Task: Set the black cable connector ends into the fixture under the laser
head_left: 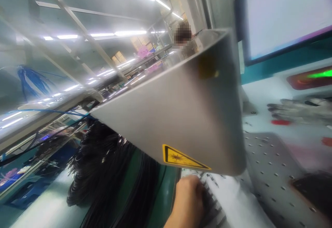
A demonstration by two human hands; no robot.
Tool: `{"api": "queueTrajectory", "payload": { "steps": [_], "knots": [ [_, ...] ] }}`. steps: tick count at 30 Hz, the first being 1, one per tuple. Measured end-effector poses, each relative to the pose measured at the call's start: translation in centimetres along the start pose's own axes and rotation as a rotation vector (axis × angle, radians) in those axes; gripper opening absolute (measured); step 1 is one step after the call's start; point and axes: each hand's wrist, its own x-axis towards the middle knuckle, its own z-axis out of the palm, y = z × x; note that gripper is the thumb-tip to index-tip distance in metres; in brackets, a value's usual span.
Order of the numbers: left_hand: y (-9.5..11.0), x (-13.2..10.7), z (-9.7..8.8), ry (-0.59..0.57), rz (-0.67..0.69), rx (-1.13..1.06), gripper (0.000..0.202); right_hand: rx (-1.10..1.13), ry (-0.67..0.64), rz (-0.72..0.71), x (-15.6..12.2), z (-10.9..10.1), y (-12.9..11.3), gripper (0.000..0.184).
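The view is tilted and smeared by motion. My bare left hand (188, 200) is at the bottom centre, just under the edge of a grey metal machine housing (181, 117) that carries a yellow laser warning label (181, 158). Its fingers are curled down onto a row of small dark parts (211, 203) on white sheets; what they grip is hidden. At the right edge a grey work glove with dark fingertips (298, 110) stretches flat beside a red button (280, 122). I cannot tell whether my right hand is in it.
A perforated metal plate (269, 165) lies to the right of the housing. Thick bundles of black cables (109, 172) hang at the lower left. A lit monitor (282, 10) stands at the top right. A person stands far back among workbenches (145, 62).
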Motion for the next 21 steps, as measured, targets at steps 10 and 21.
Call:
{"api": "queueTrajectory", "payload": {
  "steps": [10,21],
  "knots": [
    [0.7,0.1,0.2,-0.003,0.003,0.102,0.020,0.096,-0.091,-0.075,-0.2,0.6,0.6,0.033],
    [0.2,0.1,-0.5,-0.017,-0.030,0.112,0.014,0.222,0.031,-0.112,0.2,-3.9,7.3,0.062]
  ]
}}
